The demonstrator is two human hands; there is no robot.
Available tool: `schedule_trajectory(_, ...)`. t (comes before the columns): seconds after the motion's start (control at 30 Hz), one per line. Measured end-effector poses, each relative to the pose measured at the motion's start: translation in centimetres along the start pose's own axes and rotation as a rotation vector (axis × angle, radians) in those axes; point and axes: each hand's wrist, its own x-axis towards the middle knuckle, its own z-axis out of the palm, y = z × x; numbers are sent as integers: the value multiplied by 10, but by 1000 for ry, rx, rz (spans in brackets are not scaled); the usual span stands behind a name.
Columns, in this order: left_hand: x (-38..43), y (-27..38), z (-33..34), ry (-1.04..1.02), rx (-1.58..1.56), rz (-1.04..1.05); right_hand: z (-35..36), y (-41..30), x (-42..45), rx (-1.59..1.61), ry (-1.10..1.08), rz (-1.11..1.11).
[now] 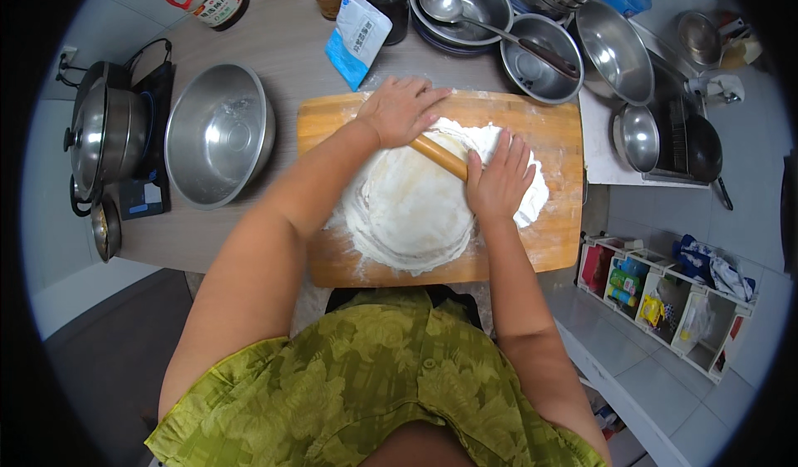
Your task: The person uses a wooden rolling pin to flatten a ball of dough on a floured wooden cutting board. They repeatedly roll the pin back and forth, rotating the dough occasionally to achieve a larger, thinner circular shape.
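Observation:
A round, flour-dusted sheet of dough [418,205] lies flat on a wooden board [555,242]. Across its far part runs a wooden rolling pin [439,156], slanting from upper left to lower right. My left hand [402,110] covers the pin's far left end, fingers pointing right. Over the other end rests my right hand [502,177], its fingers stretched away from me. Both palms hide the pin's ends. Loose white flour [533,202] is heaped on the board beyond and to the right of the dough, partly beneath my right hand.
Left of the board stands a large steel bowl [218,137], with a lidded pot [106,133] farther left. A blue-and-white packet [360,40] touches the board's far side. A ladle [492,27] lies across steel bowls [541,55] behind. Below right stands a divided storage rack [664,305].

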Motion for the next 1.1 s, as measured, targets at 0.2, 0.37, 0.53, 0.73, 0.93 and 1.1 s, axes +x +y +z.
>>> schedule_trajectory(0.2, 19, -9, 5, -22, -17, -24, 1, 2, 16, -23, -10, 41)
schedule_trajectory(0.37, 40, -12, 5, 0, 33, -78, 1, 8, 39, -13, 14, 90)
schedule_trajectory(0.53, 55, -14, 3, -14, 35, -111, 0, 12, 63, 9, 49, 120)
schedule_trajectory(0.73, 36, -8, 10, 90, 60, -133, 7, 17, 59, -36, 100, 34)
schedule_trajectory(0.93, -23, 16, 14, 39, 216, -200, 5, 6, -6, -25, 70, -86)
schedule_trajectory(1.1, -56, 32, 16, 33, 199, -259, 6, 4, -41, 41, 77, -135)
